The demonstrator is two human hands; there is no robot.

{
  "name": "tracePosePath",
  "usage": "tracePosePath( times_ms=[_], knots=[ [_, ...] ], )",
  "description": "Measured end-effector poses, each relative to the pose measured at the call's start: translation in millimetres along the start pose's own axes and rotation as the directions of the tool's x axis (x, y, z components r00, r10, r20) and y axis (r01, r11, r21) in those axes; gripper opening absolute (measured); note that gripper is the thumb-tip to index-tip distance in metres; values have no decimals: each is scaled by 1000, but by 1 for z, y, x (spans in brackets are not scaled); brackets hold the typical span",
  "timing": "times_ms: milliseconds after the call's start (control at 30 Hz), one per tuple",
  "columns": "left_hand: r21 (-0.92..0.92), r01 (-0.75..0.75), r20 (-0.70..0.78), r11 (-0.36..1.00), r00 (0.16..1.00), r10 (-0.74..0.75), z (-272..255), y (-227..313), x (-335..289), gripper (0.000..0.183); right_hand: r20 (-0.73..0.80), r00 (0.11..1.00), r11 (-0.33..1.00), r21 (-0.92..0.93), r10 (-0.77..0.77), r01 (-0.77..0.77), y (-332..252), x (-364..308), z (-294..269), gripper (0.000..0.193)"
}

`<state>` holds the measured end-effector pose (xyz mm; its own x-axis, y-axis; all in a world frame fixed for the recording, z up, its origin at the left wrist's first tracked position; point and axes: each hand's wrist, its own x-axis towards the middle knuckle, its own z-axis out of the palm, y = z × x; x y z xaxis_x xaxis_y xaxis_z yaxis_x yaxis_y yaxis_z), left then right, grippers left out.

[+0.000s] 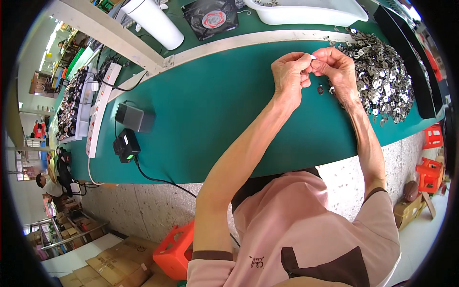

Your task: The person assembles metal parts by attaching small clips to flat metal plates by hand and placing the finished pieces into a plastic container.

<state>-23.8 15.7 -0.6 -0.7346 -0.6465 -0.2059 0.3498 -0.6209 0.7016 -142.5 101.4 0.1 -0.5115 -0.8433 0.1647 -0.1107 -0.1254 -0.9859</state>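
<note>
Both my hands meet over the green tabletop (pixel 205 110), towards its far right. My left hand (pixel 290 72) is closed, its thumb and fingertips pinched together. Opposite it, my right hand (pixel 338 71) pinches too, and the fingertips of the two hands touch or nearly touch. A tiny pale bit (pixel 313 57) shows between them; most of it is hidden, so its kind is unclear. Just right of my right hand rises a heap of small shiny metal pieces (pixel 385 76) that look like flat rings. One loose metal piece (pixel 320 89) lies below my hands.
A white tray (pixel 311 14) and a square black fan (pixel 211 18) stand beyond the pale ledge. A black bin (pixel 411 57) borders the heap. On the left are a power strip (pixel 101 112), a dark box (pixel 134 117) and a black adapter (pixel 126 145) with its cord. Red stools (pixel 174 251) stand below.
</note>
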Motion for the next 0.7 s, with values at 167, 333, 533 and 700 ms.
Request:
tracePosePath(
  times_ms=[167,333,533,700],
  knots=[
    [28,6,8,1000,1000,-6,0,-1,0,9,-11,998,998,0,62,-62,-1,-1,1,12],
    [-61,-19,0,998,1000,19,-4,-1,-3,8,13,998,998,-7,56,-56,-4,-2,1,12],
    [-52,-16,46,999,999,19,-10,-1,-5,10,33,999,999,-34,33,-32,-7,-4,4,8],
    [-27,-28,63,999,998,30,-8,-3,-6,11,51,998,997,-62,38,-34,-9,-6,4,8]
  ],
)
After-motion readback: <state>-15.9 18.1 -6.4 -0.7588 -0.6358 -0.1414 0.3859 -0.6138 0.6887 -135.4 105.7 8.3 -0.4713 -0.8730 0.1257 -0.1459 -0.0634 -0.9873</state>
